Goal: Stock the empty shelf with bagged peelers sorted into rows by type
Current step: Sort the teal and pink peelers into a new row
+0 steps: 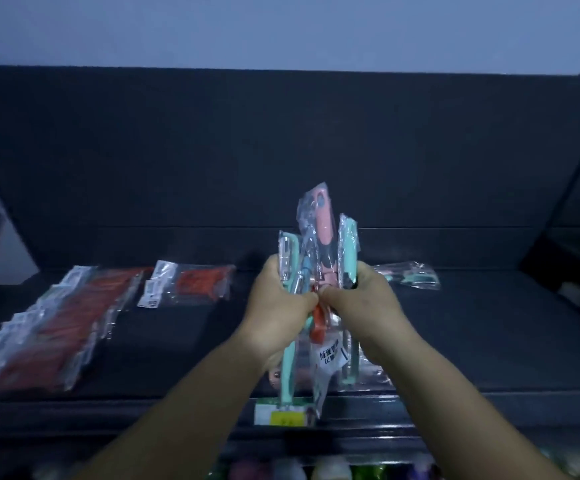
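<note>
Above the dark shelf (454, 334), both hands grip one bunch of bagged peelers (319, 268)

From the head view, left hand (278, 317) and right hand (361, 306) curl their fingers tight round the bunch's middle, thumbs nearly touching; mint and pink handles fan upward. Red bagged peelers (56, 327) lie in a row at left, another red pack (191, 284) behind, one mint pack (409, 275) at right

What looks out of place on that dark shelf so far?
One bagged teal peeler lies alone at the back right, crosswise, unlike the neat red rows on the left. Both hands, left and right, hold a mixed bundle.
</note>
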Motion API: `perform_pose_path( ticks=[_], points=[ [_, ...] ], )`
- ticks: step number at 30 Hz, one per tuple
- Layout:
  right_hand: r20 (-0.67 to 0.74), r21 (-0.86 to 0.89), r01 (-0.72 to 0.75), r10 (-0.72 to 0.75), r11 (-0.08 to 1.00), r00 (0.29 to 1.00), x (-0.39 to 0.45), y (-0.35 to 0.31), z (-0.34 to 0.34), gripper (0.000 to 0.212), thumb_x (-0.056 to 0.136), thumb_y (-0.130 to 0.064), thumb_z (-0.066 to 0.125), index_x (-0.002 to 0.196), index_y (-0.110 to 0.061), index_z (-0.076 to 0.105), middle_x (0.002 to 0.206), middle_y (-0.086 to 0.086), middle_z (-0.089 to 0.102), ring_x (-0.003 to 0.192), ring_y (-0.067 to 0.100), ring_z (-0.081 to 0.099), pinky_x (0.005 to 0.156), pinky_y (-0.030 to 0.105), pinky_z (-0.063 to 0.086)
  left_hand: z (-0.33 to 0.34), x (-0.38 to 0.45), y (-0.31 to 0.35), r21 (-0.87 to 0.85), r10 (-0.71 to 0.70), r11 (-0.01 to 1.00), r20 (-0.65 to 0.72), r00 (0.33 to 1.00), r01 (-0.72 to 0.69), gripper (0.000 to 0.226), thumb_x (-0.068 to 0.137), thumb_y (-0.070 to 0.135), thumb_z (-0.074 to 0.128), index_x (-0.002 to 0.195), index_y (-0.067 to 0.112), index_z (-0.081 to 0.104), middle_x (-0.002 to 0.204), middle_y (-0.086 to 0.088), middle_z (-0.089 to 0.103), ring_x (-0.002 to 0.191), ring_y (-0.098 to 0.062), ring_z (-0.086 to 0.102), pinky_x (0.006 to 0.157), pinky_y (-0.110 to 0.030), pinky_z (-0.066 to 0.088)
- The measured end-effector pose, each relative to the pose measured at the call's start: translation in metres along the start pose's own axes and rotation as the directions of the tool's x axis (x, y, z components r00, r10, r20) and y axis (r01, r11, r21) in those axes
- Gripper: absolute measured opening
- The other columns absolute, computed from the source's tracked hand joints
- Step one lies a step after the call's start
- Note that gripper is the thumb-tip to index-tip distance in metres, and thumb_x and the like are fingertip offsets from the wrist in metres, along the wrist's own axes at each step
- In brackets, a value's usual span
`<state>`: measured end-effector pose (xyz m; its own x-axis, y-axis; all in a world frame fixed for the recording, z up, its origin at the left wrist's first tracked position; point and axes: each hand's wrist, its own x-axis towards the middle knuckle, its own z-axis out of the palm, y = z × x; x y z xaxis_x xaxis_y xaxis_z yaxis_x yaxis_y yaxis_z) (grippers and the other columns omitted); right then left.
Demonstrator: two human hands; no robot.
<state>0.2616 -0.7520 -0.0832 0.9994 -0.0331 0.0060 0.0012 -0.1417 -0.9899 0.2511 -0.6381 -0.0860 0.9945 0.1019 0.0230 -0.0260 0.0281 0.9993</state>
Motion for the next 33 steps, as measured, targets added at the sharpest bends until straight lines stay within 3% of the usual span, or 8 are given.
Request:
perform_pose_path(
  ticks=[6, 9, 12, 15, 19, 24, 28, 33],
  points=[
    [-0.17, -0.067, -0.056, 0.044, 0.996, 0.984, 0.022, 0.033, -0.105, 0.019, 0.077, 0.004, 0.06, 0.08, -0.015, 0.061, 0.064, 0.003, 0.062, 0.055, 0.017, 0.055, 0.049, 0.025, 0.046, 0.115, 0.028, -0.027, 0.014, -0.078, 0.997, 0.104, 0.992, 0.077, 0.049, 0.078, -0.011, 0.062, 0.114, 0.021, 0.053, 0.096, -0.006, 0.07, 0.084, -0.02, 0.07, 0.069, -0.032, 0.059],
    [-0.254, -0.085, -0.093, 0.069, 0.992, 0.965, 0.034, 0.046, -0.147, 0.019, 0.077, 0.003, 0.061, 0.085, -0.014, 0.062, 0.065, 0.002, 0.062, 0.052, 0.015, 0.055, 0.045, 0.022, 0.045, 0.163, 0.043, -0.038, 0.009, -0.115, 0.993, 0.183, 0.976, 0.115, 0.048, 0.079, -0.012, 0.061, 0.111, 0.022, 0.051, 0.097, -0.006, 0.069, 0.082, -0.018, 0.069, 0.066, -0.027, 0.058],
    [-0.346, -0.113, -0.142, 0.095, 0.983, 0.933, 0.049, 0.062, -0.182, 0.019, 0.077, 0.004, 0.061, 0.083, -0.014, 0.06, 0.063, 0.001, 0.06, 0.049, 0.012, 0.052, 0.042, 0.018, 0.042, 0.206, 0.059, -0.05, 0.009, -0.153, 0.988, 0.265, 0.952, 0.156, 0.047, 0.079, -0.013, 0.06, 0.109, 0.023, 0.051, 0.095, -0.006, 0.069, 0.083, -0.021, 0.069, 0.073, -0.034, 0.06],
    [-0.435, -0.141, -0.211, 0.131, 0.967, 0.891, 0.066, 0.078, -0.214, 0.019, 0.076, 0.002, 0.062, 0.089, -0.011, 0.061, 0.07, 0.005, 0.065, 0.056, 0.017, 0.059, 0.053, 0.029, 0.053, 0.243, 0.075, -0.065, 0.024, -0.198, 0.979, 0.35, 0.915, 0.202, 0.044, 0.081, -0.01, 0.059, 0.102, 0.027, 0.05, 0.095, -0.008, 0.069, 0.087, -0.026, 0.07, 0.077, -0.043, 0.059],
    [-0.502, -0.22, -0.287, 0.144, 0.933, 0.853, 0.081, 0.097, -0.25, 0.019, 0.074, -0.002, 0.062, 0.088, -0.015, 0.06, 0.077, 0.008, 0.069, 0.066, 0.025, 0.066, 0.064, 0.04, 0.056, 0.285, 0.089, -0.082, 0.009, -0.233, 0.967, 0.445, 0.865, 0.256, 0.044, 0.081, -0.009, 0.062, 0.095, 0.031, 0.05, 0.095, -0.008, 0.07, 0.085, -0.025, 0.069, 0.074, -0.04, 0.06],
    [-0.514, -0.302, -0.347, 0.155, 0.888, 0.843, 0.098, 0.116, -0.291, 0.021, 0.074, -0.005, 0.06, 0.088, -0.02, 0.06, 0.079, 0.005, 0.07, 0.072, 0.025, 0.069, 0.069, 0.041, 0.058, 0.327, 0.104, -0.099, 0.037, -0.275, 0.954, 0.497, 0.823, 0.296, 0.042, 0.081, -0.007, 0.064, 0.093, 0.031, 0.05, 0.098, -0.008, 0.069, 0.086, -0.024, 0.068, 0.073, -0.037, 0.059],
    [-0.481, -0.358, -0.362, 0.163, 0.861, 0.862, 0.121, 0.133, -0.319, 0.018, 0.074, -0.006, 0.06, 0.087, -0.018, 0.06, 0.079, 0.006, 0.07, 0.074, 0.027, 0.068, 0.069, 0.041, 0.057, 0.356, 0.119, -0.11, 0.087, -0.292, 0.954, 0.47, 0.833, 0.285, 0.04, 0.082, -0.007, 0.061, 0.108, 0.021, 0.049, 0.094, -0.006, 0.066, 0.068, -0.012, 0.058, 0.054, -0.022, 0.047],
    [-0.384, -0.43, -0.382, 0.217, 0.818, 0.897, 0.149, 0.149, -0.35, 0.01, 0.083, -0.018, 0.061, 0.091, -0.013, 0.059, 0.076, 0.005, 0.064, 0.066, 0.021, 0.059, 0.055, 0.026, 0.046, 0.378, 0.144, -0.127, 0.346, -0.279, 0.924, 0.327, 0.903, 0.161, 0.03, 0.081, 0.006, 0.067, 0.107, 0.013, 0.055, 0.1, -0.01, 0.066, 0.084, -0.021, 0.065, 0.072, -0.032, 0.056]
  ],
)
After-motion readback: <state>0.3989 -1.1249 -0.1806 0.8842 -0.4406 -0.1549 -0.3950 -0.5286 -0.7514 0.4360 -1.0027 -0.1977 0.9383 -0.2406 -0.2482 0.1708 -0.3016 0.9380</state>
